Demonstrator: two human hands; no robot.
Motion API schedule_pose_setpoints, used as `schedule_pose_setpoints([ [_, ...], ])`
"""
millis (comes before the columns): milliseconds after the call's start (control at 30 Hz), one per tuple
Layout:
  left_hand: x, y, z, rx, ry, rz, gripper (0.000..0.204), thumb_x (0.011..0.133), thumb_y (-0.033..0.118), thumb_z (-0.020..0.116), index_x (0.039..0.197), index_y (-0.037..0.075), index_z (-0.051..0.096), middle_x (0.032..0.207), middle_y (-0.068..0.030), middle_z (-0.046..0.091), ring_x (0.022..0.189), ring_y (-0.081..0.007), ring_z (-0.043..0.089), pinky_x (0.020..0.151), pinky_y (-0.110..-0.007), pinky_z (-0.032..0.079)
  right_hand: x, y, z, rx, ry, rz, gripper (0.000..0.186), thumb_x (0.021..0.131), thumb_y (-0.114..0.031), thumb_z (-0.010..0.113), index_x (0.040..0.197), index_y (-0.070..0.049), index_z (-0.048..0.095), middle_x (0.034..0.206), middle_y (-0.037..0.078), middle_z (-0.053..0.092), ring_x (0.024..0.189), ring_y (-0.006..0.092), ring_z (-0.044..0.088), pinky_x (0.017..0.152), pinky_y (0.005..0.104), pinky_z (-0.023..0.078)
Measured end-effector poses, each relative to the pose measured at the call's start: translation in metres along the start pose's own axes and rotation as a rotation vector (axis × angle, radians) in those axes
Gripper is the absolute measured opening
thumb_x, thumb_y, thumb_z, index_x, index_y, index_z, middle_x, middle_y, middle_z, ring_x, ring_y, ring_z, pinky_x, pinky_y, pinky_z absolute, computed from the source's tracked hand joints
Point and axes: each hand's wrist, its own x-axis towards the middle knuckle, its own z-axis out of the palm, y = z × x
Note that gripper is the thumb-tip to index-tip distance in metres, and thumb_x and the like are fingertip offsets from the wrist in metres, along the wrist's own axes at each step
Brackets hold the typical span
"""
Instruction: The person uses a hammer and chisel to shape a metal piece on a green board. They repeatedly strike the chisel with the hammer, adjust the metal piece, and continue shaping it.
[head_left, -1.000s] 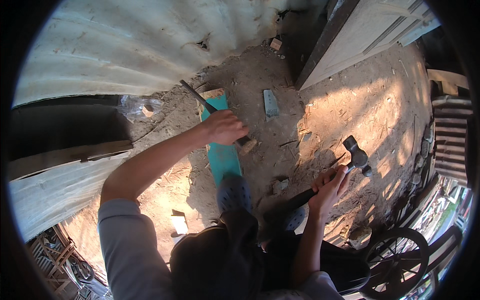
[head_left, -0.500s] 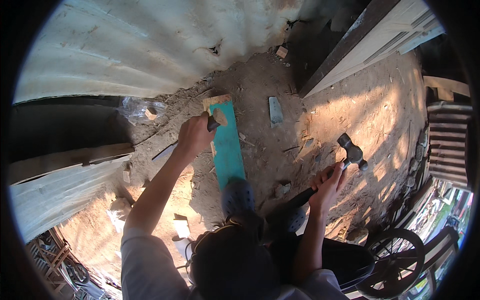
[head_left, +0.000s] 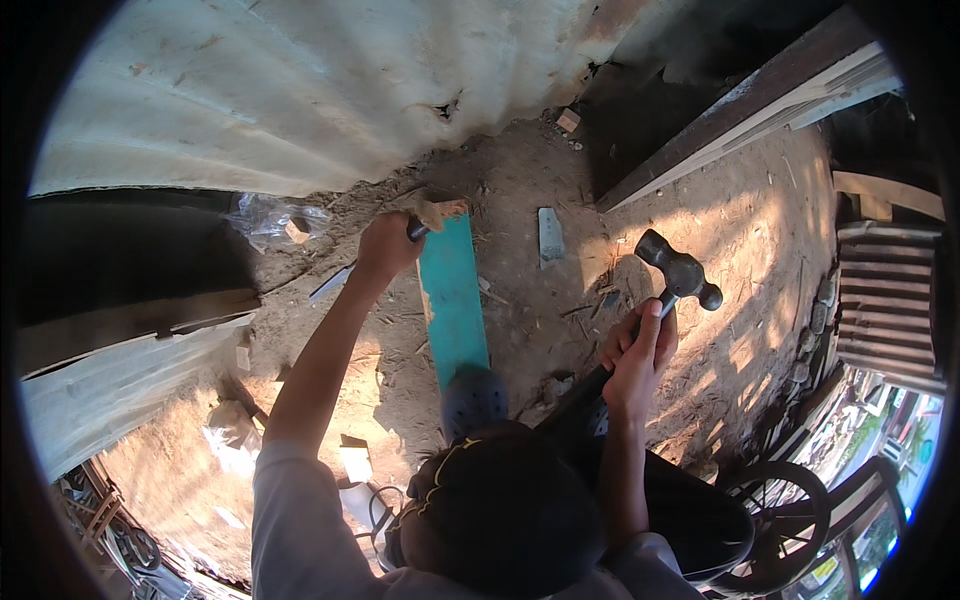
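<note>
My left hand [head_left: 388,246] is closed round the dark handle of a chisel [head_left: 333,284]. Its pale, worn butt end shows above the fist, and its flat blade sticks out on the other side, pointing left. A long teal-painted board [head_left: 455,300] lies on the ground just right of that fist, its far end bare wood. A dark clog [head_left: 474,396] on my foot rests on the board's near end. In my right hand [head_left: 638,355] is a ball-peen hammer [head_left: 680,272], gripped close below the head, which is raised to the right of the board.
A corrugated metal sheet [head_left: 300,90] walls off the far side. At far right leans a wooden panel [head_left: 740,110]. A small grey-white piece [head_left: 550,238] lies right of the board, and a clear plastic bag [head_left: 270,218] to its left. A spoked wheel [head_left: 775,520] stands near right.
My left hand has moved slightly away from me with the chisel, toward the board's far left corner. The hammer has come up and left, its head looking larger.
</note>
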Motion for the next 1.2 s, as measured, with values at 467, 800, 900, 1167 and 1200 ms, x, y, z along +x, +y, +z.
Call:
schedule_pose_setpoints([
  [467, -0.004, -0.061, -0.029, 0.092, 0.065, -0.156, 0.032, 0.072, 0.02, 0.068, 0.094, -0.003, 0.063, 0.091, -0.0251, 0.065, 0.089, -0.0408, 0.063, 0.079, -0.047, 0.051, 0.002, -0.003, 0.012, 0.065, -0.01, 0.008, 0.027, 0.101, -0.036, 0.044, 0.087, -0.012, 0.043, 0.057, -0.003, 0.029, 0.041, 0.0056, 0.025, 0.037, 0.0227, 0.022],
  [800, 0.016, 0.002, -0.015, -0.341, 0.048, -0.319, 0.028, 0.072, 0.019, 0.067, 0.082, -0.006, 0.062, 0.07, -0.0213, 0.065, 0.062, -0.0309, 0.067, 0.057, -0.04, 0.054, 0.008, -0.008, 0.003, 0.081, -0.09, 0.013, 0.029, 0.101, -0.036, 0.043, 0.087, -0.011, 0.044, 0.056, -0.003, 0.028, 0.04, 0.0059, 0.026, 0.037, 0.0231, 0.022],
  [900, 0.031, 0.018, -0.008, -0.386, -0.051, -0.421, 0.026, 0.073, 0.019, 0.067, 0.076, -0.005, 0.06, 0.063, -0.0166, 0.063, 0.052, -0.0232, 0.065, 0.047, -0.035, 0.054, 0.012, -0.012, -0.007, 0.121, -0.085, 0.031, 0.029, 0.101, -0.037, 0.043, 0.088, -0.011, 0.044, 0.056, -0.003, 0.028, 0.039, 0.0059, 0.025, 0.036, 0.0232, 0.022],
  [1167, 0.048, 0.023, 0.009, -0.244, -0.079, -0.486, 0.024, 0.072, 0.02, 0.065, 0.076, -0.004, 0.063, 0.062, -0.0167, 0.064, 0.053, -0.0219, 0.066, 0.047, -0.034, 0.055, 0.035, -0.023, -0.051, 0.246, -0.107, 0.075, 0.029, 0.1, -0.038, 0.043, 0.089, -0.012, 0.044, 0.056, -0.003, 0.029, 0.04, 0.0059, 0.025, 0.037, 0.0237, 0.023],
  [1200, 0.049, 0.029, 0.011, -0.208, -0.093, -0.471, 0.024, 0.072, 0.02, 0.064, 0.077, -0.004, 0.063, 0.062, -0.017, 0.064, 0.053, -0.0222, 0.066, 0.046, -0.034, 0.055, 0.036, -0.023, -0.057, 0.246, -0.088, 0.098, 0.029, 0.1, -0.039, 0.043, 0.089, -0.012, 0.044, 0.056, -0.003, 0.029, 0.04, 0.0059, 0.025, 0.037, 0.0236, 0.023],
])
